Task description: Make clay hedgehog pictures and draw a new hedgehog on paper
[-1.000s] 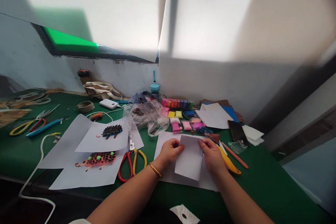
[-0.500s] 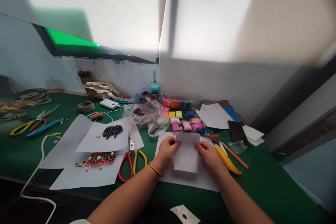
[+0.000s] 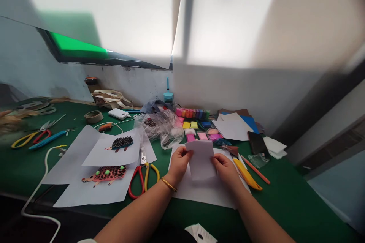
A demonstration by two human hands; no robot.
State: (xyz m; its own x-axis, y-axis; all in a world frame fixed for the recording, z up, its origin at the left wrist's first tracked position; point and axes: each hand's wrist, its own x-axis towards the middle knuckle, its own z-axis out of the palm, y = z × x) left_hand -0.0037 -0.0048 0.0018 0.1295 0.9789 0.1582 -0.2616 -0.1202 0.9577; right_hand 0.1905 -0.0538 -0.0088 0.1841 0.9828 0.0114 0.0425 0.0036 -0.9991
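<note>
Between my two hands is a small white sheet of paper [image 3: 202,161], held up by its side edges above a larger white sheet [image 3: 196,194] on the green table. My left hand [image 3: 180,165], with a gold bangle at the wrist, pinches the left edge between thumb and fingers. The right edge is pinched by my right hand [image 3: 226,167]. Scissors [image 3: 142,176] with one red and one yellow handle lie left of my left hand. Just right of my right hand are a yellow-handled tool [image 3: 247,174] and an orange pencil-like stick [image 3: 256,169].
Two hedgehog pictures [image 3: 122,143] on white paper lie at the left. Packets of coloured clay [image 3: 194,124] and a clear plastic bag [image 3: 162,125] sit behind my hands. A black phone [image 3: 257,145] rests at the right. A white cable [image 3: 45,176] hangs over the front-left edge.
The small sheet has shifted slightly left and up, and its lower end now tips away, with both hands still gripping it. At the far left, something blurred has moved into view.
</note>
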